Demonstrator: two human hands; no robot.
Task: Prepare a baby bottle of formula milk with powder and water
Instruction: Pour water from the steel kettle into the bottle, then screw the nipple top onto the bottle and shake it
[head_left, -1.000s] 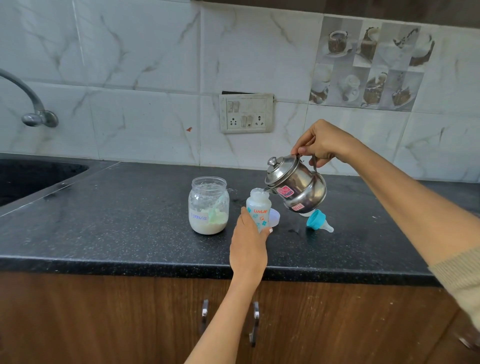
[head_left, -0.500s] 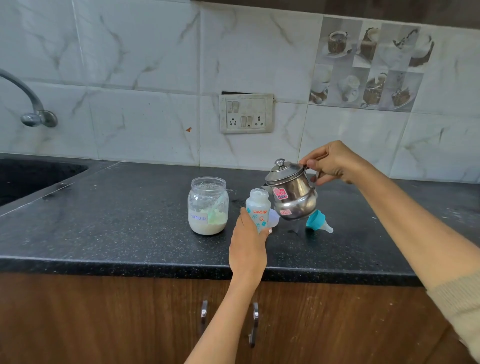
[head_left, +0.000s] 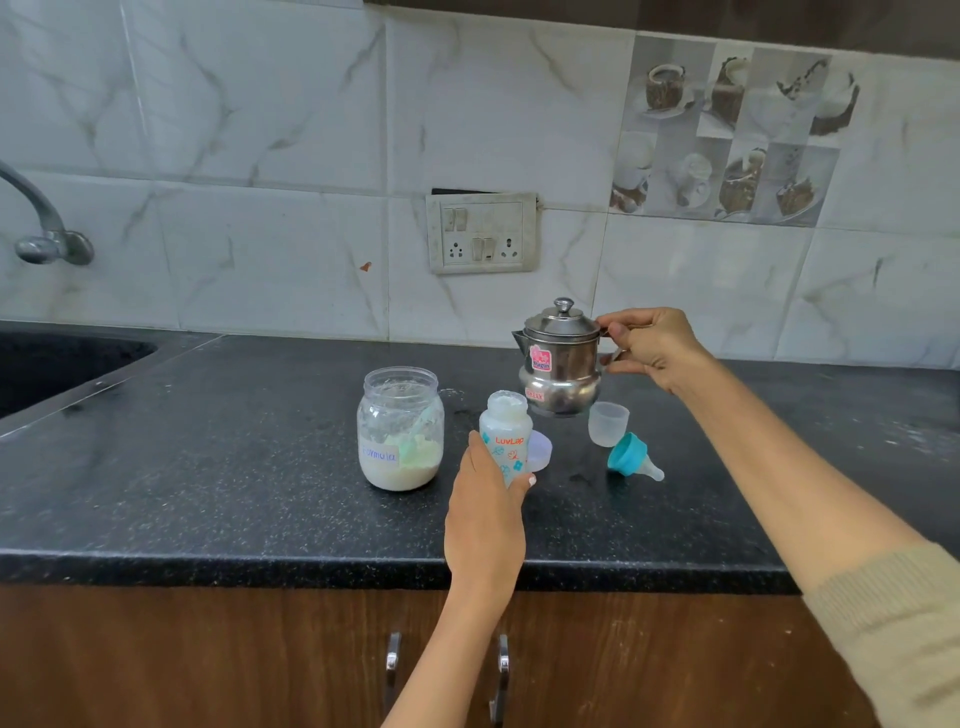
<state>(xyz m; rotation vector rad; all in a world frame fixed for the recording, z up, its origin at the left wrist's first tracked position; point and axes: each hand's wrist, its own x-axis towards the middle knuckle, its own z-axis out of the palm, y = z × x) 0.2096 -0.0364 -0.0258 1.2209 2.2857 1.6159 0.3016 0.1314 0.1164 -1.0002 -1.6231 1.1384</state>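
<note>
Baby bottle (head_left: 505, 434) stands uncapped, gripped by the left hand (head_left: 485, 519). Right hand (head_left: 652, 345), clasping the handle, has levelled the kettle (head_left: 560, 364) upright: pouring apparently finished; capping likely follows.

Home kitchen. Black speckled stone countertop (head_left: 208, 467) w/ wood cabinet doors (head_left: 208, 665) below, metal handles (head_left: 393, 660). Sink (head_left: 62, 364) set into the counter at far left, tap (head_left: 44, 228) on the wall above it. Backsplash of white marble-look tiles (head_left: 260, 104), plus a decor tile (head_left: 727, 135) printed w/ cups and desserts. Switch/socket plate (head_left: 481, 234) on the wall. On the counter: small steel kettle (head_left: 560, 364), jar (head_left: 400, 428) labelled formula, baby bottle (head_left: 506, 436).
</note>
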